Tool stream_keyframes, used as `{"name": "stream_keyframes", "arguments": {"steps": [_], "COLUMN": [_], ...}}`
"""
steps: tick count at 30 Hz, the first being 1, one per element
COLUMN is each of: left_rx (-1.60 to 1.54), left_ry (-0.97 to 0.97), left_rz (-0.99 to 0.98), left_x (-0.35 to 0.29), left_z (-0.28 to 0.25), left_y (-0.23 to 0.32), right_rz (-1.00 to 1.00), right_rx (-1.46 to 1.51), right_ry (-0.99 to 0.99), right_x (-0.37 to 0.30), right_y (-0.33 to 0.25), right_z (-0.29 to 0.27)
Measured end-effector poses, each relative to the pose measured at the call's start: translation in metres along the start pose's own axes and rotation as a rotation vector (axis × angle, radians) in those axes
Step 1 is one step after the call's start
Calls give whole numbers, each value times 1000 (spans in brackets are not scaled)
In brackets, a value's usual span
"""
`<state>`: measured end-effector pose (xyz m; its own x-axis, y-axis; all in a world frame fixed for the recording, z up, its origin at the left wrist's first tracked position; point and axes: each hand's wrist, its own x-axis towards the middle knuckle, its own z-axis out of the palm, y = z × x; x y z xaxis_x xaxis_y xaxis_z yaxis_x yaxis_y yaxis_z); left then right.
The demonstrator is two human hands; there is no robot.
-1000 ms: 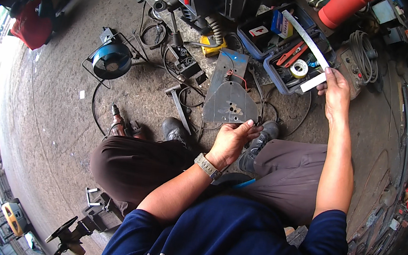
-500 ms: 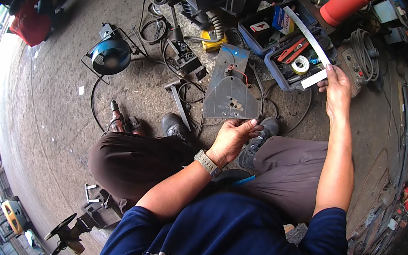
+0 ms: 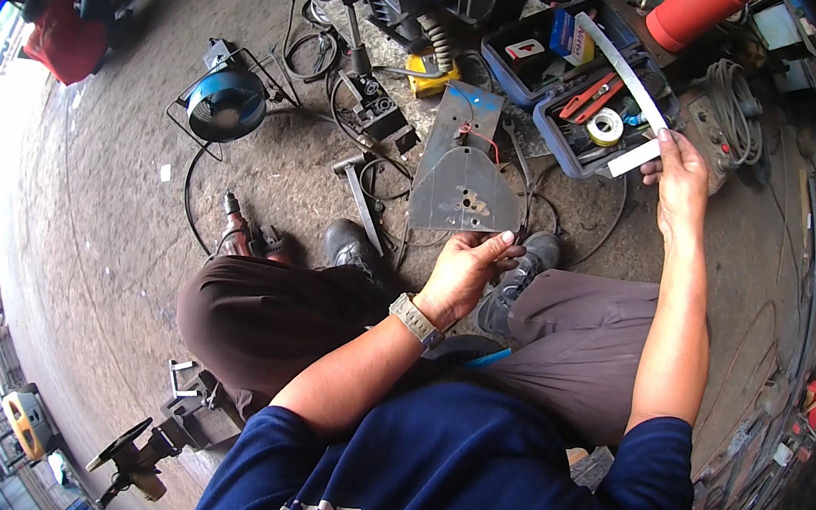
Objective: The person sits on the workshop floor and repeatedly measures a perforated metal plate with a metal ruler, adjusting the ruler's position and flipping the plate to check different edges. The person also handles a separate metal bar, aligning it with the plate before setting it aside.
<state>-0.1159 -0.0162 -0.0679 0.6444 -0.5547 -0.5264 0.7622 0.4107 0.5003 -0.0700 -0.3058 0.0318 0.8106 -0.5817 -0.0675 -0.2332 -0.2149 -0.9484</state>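
Note:
My left hand (image 3: 472, 270) pinches the near right corner of a flat grey metal plate (image 3: 440, 198), thumb on top and fingers beneath. The plate has a rounded far end and several holes, and a second grey plate (image 3: 480, 105) shows behind it with a thin red wire (image 3: 486, 141) across. My right hand (image 3: 681, 175) is closed round the corner of an L-shaped steel square (image 3: 625, 68). Its long arm points up over an open blue toolbox (image 3: 541, 121), apart from the metal plate. The short arm reaches left.
In the toolbox lie a tape roll (image 3: 605, 127) and red-handled tool (image 3: 584, 96). A blue round fan (image 3: 226, 107) and power drill (image 3: 235, 227) stand on the left floor. Coiled cable (image 3: 736, 111) lies right of the box. Hammer (image 3: 362, 199) and loose cables lie beyond my boots.
The whole view has shifted slightly. Both hands keep their holds, and the steel square and metal plate look nearly unmoved.

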Motion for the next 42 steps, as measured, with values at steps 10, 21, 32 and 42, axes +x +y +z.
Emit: {"name": "stream_keyframes", "arguments": {"steps": [10, 21, 32, 42], "left_rx": [22, 17, 36, 67], "left_ry": [-36, -22, -76, -56], "left_rz": [-7, -41, -68, -49], "left_x": [2, 2, 7, 6], "left_z": [-4, -4, -13, -6], "left_y": [-3, -1, -10, -7], "right_rz": [-9, -15, -18, -26], "right_rx": [-7, 8, 9, -20], "right_ry": [12, -2, -2, -7], "right_x": [0, 4, 6, 5], "right_y": [-1, 1, 1, -2], "right_z": [3, 4, 6, 8]}}
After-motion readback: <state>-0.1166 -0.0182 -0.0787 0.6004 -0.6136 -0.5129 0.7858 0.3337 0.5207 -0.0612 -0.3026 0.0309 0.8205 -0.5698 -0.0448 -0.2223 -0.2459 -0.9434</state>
